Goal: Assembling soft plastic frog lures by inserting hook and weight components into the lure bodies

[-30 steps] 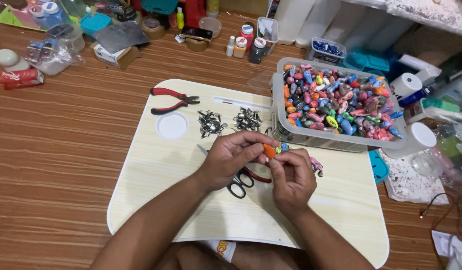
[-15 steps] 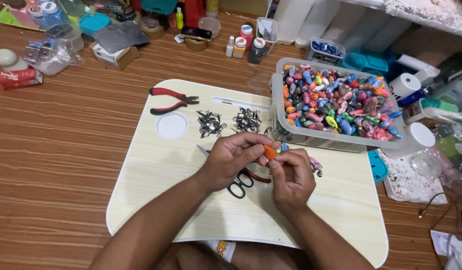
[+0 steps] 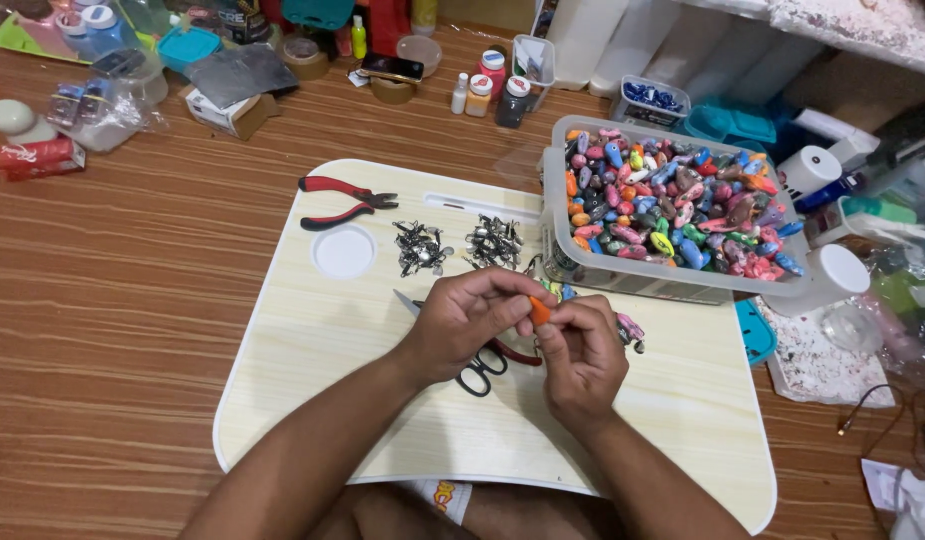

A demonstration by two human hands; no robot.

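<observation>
Both hands meet over the middle of a pale wooden lap tray (image 3: 312, 350). My left hand (image 3: 469, 318) and my right hand (image 3: 584, 352) pinch one small orange bead (image 3: 538, 311) between their fingertips. Black-handled scissors (image 3: 479, 368) lie on the tray under the hands. Two heaps of small metal clasps (image 3: 420, 247) sit just beyond the hands. A clear plastic bin of colourful beads (image 3: 672, 205) stands at the tray's right rear corner.
Red-handled pliers (image 3: 340, 200) lie at the tray's left rear, next to a round white recess (image 3: 343, 251). A few loose beads (image 3: 630, 329) rest right of my hands. Bottles, jars, boxes and bags crowd the far edge and right side of the wooden floor.
</observation>
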